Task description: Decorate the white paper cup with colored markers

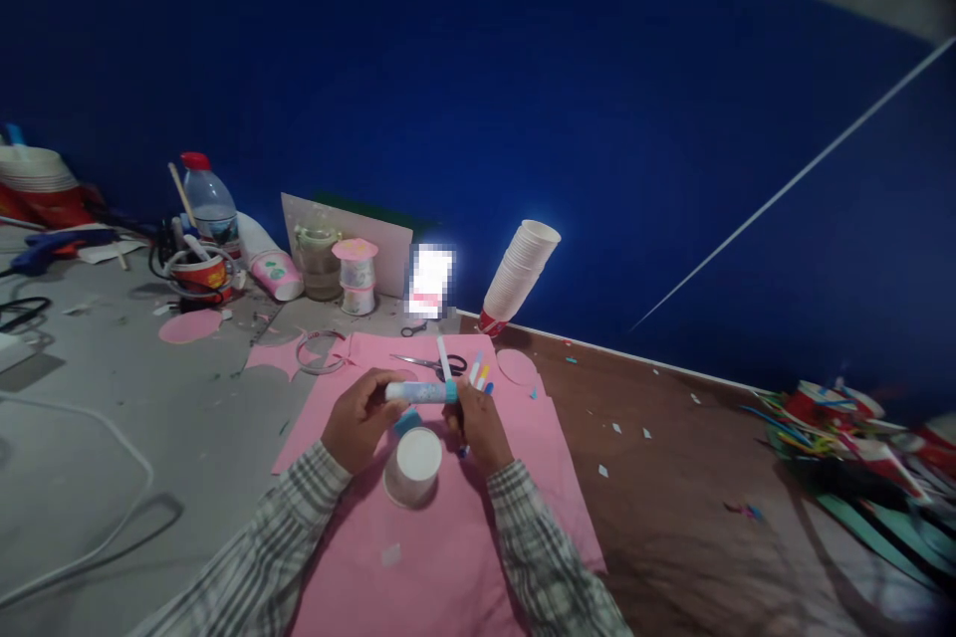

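Observation:
My left hand (364,421) is closed around the white-and-blue body of a glue stick (418,392), which lies level between my hands. My right hand (479,426) pinches its teal end. A slim white stick (445,359) rises beside the right fingers; whether they hold it, I cannot tell. Just below the hands, an upturned white paper cup (414,470) rests on a pink sheet (403,557). Scissors (440,365) with dark handles lie beyond the hands. A few coloured markers (480,374) show near my right hand, partly covered by it.
A leaning stack of paper cups (521,271) stands at the back, near a glowing phone screen (431,281). Left of it are a pink-topped cup model (357,277), a glass jar (320,262) and a plastic bottle (211,204). A tape roll (321,352) and paper scraps lie nearby.

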Tool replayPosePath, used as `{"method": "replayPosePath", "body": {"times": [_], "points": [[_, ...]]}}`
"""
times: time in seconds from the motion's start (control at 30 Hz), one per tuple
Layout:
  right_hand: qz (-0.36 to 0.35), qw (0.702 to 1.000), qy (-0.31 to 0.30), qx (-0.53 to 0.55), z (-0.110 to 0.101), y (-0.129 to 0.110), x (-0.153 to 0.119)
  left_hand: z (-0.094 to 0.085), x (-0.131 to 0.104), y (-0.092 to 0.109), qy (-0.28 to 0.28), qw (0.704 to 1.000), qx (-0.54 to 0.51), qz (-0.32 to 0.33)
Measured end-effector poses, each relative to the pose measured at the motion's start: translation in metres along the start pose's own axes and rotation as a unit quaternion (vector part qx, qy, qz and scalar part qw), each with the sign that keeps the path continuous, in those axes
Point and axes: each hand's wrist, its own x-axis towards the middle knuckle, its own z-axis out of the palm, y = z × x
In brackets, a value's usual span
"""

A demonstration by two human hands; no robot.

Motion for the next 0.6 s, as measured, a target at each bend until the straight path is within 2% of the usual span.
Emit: {"method": "replayPosePath", "body": {"times": [0.13,0.4,0.6], "points": [[-0.01,0.999,-0.027,0.04,-0.0039,0.0006,0.0019,-0.001,0.0006,-0.0033,0.016,0.999,-0.027,-0.014],[0.024,0.998,-0.014,0.048,-0.0012,0.0056,0.004,0.0007,0.0001,-0.0042,-0.008,1.0,0.002,-0.01],[0.014,0.995,-0.045,0.093,-0.0048,-0.0004,0.0015,0.0002,0.0002,-0.0015,-0.003,1.0,-0.01,-0.012]]}}
